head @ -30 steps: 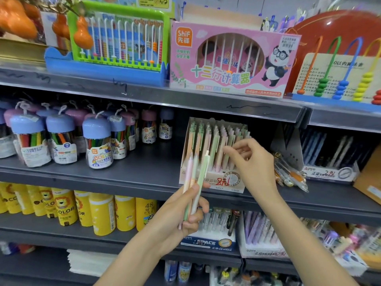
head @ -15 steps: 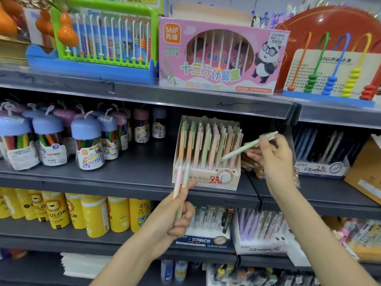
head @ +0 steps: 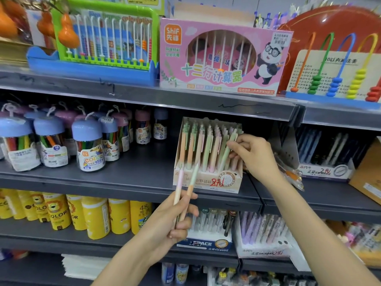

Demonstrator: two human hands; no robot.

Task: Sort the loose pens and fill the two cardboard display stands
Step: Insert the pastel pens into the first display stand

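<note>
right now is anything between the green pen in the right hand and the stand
Nothing visible. The right hand holds the green pen already among the stand's right-hand pens; whether its slot is free cannot be seen.

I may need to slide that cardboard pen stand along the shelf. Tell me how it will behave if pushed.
The cardboard pen stand is probably light and would slide easily on the smooth dark shelf. Packed with tall upright pens, it looks top-heavy, so a high push might tip it; push low. The right hand pinches a green pen at its right edge, so a nudge could jostle that.
</note>
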